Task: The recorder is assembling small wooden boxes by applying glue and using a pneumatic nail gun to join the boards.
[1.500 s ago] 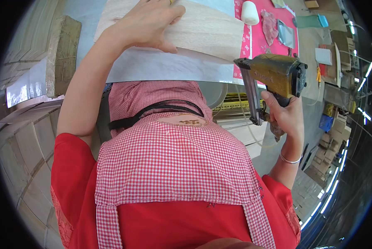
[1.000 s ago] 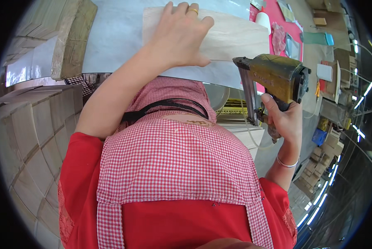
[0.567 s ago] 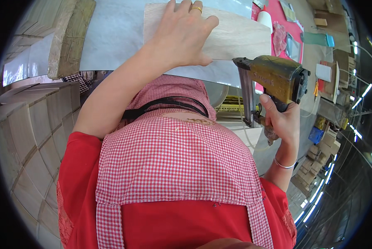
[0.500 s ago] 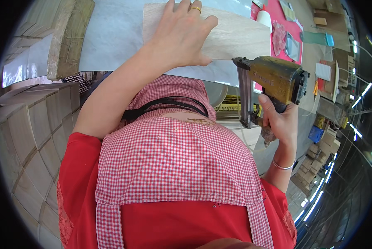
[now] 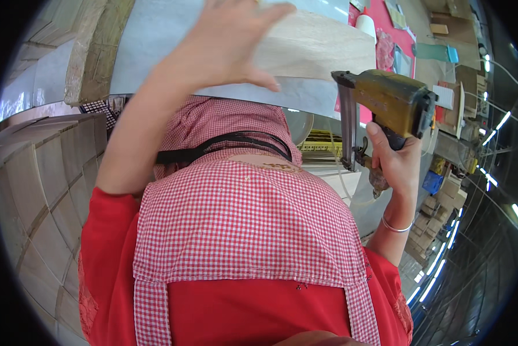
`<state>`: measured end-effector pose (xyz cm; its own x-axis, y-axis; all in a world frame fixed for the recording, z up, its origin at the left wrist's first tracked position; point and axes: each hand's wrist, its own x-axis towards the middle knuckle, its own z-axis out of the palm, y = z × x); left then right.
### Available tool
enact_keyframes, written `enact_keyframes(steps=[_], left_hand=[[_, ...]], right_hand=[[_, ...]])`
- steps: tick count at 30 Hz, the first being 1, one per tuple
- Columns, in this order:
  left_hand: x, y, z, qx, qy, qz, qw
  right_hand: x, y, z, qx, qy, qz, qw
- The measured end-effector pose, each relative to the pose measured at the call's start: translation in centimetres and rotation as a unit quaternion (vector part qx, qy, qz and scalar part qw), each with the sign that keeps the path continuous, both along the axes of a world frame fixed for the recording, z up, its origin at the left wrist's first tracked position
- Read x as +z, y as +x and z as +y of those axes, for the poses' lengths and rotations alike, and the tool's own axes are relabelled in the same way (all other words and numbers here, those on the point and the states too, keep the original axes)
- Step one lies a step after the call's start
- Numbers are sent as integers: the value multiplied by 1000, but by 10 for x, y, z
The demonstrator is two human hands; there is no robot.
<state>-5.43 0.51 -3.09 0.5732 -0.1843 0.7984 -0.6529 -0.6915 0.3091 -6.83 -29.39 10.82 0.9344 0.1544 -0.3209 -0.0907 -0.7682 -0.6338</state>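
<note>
A pale wooden board (image 5: 322, 46) lies on the white, marbled table top (image 5: 149, 43). Above its left part is my left hand (image 5: 227, 43), blurred, with thumb and fingers spread and nothing seen in them; its upper fingertips are cut off by the frame's edge. To the right of the board, my right hand (image 5: 398, 158) grips a worn yellow-and-black nail gun (image 5: 389, 104) by its handle. The gun's nose points left, close to the board's lower right corner but apart from it. A narrow magazine runs down the gun's left side.
A taped cardboard carton (image 5: 91, 52) stands at the table's left end, above stacked wooden pieces (image 5: 57, 167). On a red sheet at the right are a white bottle (image 5: 365, 25) and a pink cloth (image 5: 384, 49). A teal bottle (image 5: 435, 52) lies beyond.
My left hand has lifted off the board and moved left, its fingers spreading. The nail gun has drawn slightly right, away from the board's edge, still in my right hand.
</note>
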Motion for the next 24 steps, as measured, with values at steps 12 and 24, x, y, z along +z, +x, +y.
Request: enact_keyframes(steps=[12, 24], left_hand=[[-29, -41, 50, -13, -79, 321, 944], [-33, -45, 46, -3, -99, 310, 945]], right_hand=[[-15, -22, 57, 161, 63, -64, 983], [-18, -34, 88, 174, 63, -11, 983]])
